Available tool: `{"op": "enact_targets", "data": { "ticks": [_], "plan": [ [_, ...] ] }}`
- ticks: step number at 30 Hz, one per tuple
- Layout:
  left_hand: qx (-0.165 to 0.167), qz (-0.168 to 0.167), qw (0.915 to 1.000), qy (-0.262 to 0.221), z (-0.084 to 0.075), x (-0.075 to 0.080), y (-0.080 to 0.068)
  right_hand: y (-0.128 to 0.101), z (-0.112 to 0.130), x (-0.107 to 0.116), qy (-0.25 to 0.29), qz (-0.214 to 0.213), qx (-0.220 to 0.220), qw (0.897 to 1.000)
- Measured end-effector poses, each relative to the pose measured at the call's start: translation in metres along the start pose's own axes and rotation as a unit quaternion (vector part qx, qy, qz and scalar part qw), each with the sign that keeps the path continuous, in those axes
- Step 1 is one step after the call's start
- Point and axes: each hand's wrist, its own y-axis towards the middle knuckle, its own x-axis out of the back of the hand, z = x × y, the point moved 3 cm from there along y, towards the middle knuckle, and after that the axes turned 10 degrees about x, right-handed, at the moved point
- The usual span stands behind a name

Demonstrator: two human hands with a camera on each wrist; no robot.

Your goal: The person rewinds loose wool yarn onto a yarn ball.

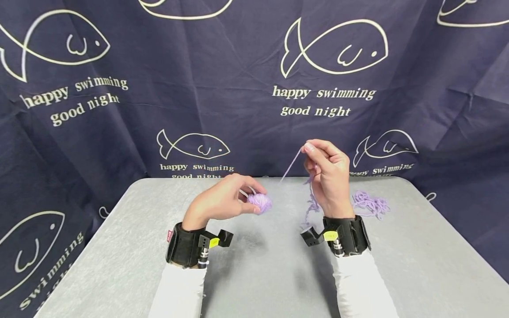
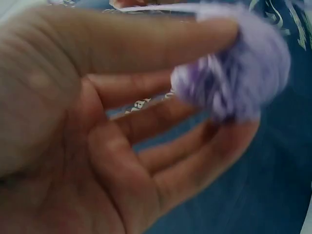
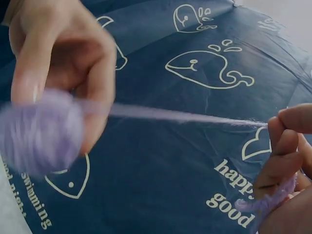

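- The grey table (image 1: 417, 265) stood before a dark blue backdrop cloth (image 1: 246, 66) printed with fish outlines and the words "happy swimming good night"; both forearms came over the table in white sleeves (image 1: 359, 282) with black wrist straps (image 1: 187, 245).
- A loose heap of lilac yarn (image 1: 370, 204) lay on the table just beside the right hand, to its outer side; being slack and tangled, it looked likely to snag if dragged.
- The left hand (image 1: 220, 203) was raised a little above the table and gripped a small ball of lilac yarn (image 1: 260, 202) between thumb and fingertips, the other fingers loosely curved under it.
- That ball looked very light, soft and springy: it would squash under a hard squeeze, so a gentle hold across its middle seemed best, loose enough for it to turn.
- The right hand (image 1: 328, 176) was held higher, with thumb and forefinger pinching the strand (image 3: 185, 116), and more yarn hung down past its palm.
- The strand ran fairly taut from the ball to that pinch; thin and fuzzy, it would probably not slip easily but might fray or part if jerked, so it was best taken close to the ball.
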Motion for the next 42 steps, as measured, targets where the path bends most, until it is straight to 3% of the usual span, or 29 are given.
{"op": "enact_targets", "data": {
  "ticks": [2,4,6,9,12,16,20,22,24,26,29,33,37,39,42],
  "plan": [
    [-0.035,0.038,0.9969,-0.059,-0.004,-0.002,0.0,0.001,-0.002,0.003,-0.018,-0.008,0.003,1.0],
    [-0.075,0.064,0.9871,-0.126,-0.009,-0.002,-0.001,0.002,-0.005,0.006,-0.059,-0.011,0.01,0.998],
    [-0.113,0.071,0.9725,-0.191,-0.015,-0.001,-0.002,0.002,-0.008,0.009,-0.11,-0.007,0.013,0.994],
    [-0.158,0.051,0.9458,-0.279,-0.021,0.001,-0.004,0.001,-0.014,0.013,-0.194,0.017,0.008,0.981],
    [-0.189,-0.002,0.913,-0.361,-0.024,0.004,-0.004,-0.001,-0.019,0.013,-0.27,0.069,-0.008,0.96],
    [-0.212,-0.114,0.8638,-0.443,-0.023,0.009,0.0,-0.005,-0.025,0.005,-0.345,0.179,-0.013,0.921],
    [-0.188,-0.217,0.8157,-0.502,-0.019,0.012,0.003,-0.013,-0.028,-0.007,-0.362,0.287,-0.013,0.887],
    [-0.162,-0.26,0.8042,-0.509,-0.016,0.013,0.004,-0.017,-0.029,-0.013,-0.358,0.326,-0.017,0.875],
    [-0.13,-0.301,0.8076,-0.49,-0.013,0.014,0.005,-0.022,-0.028,-0.018,-0.352,0.352,-0.026,0.867],
    [-0.097,-0.339,0.821,-0.449,-0.01,0.014,0.006,-0.024,-0.026,-0.021,-0.346,0.366,-0.031,0.864],
    [-0.046,-0.384,0.8574,-0.339,-0.004,0.015,0.006,-0.025,-0.024,-0.023,-0.329,0.367,-0.032,0.869],
    [0.013,-0.4,0.901,-0.168,0.003,0.015,0.005,-0.022,-0.019,-0.021,-0.302,0.325,-0.014,0.896],
    [0.051,-0.344,0.9357,-0.06,0.007,0.013,0.005,-0.017,-0.013,-0.016,-0.281,0.245,0.005,0.928],
    [0.058,-0.293,0.9537,-0.032,0.008,0.011,0.005,-0.014,-0.012,-0.012,-0.259,0.201,0.003,0.945],
    [0.043,-0.21,0.9767,-0.019,0.007,0.008,0.007,-0.009,-0.013,-0.009,-0.208,0.139,-0.005,0.968]
  ]
}}
